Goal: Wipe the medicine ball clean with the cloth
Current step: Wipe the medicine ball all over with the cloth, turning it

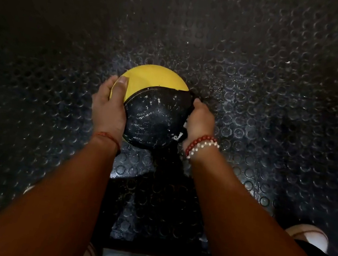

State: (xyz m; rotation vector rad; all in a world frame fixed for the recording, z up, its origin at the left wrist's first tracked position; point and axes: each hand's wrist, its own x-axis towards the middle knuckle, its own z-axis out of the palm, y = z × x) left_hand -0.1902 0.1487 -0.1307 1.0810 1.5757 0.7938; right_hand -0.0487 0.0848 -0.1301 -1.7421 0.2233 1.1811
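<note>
1. Item: medicine ball (154, 116), resting on the studded rubber floor (260, 87), held between both hands.
2. Hazard, in our judgement: the ball is round and may roll away leftward if the wiping push outweighs the brace.
3. Hazard: the dark cloth (190, 105) is bunched at the ball's right edge. With so little of it touching, it may smear the residue rather than lift it.
4. Left hand (109, 104): it cups the ball's left side with the thumb pressed on yellow. The fingers are mostly hidden behind the ball.
5. Right hand (200, 119): its fingers are curled tight round the cloth.
6. Appearance: the far panel is clean yellow. The near panel is black, glossy and flecked with white marks, and a curved seam runs between them.
</note>
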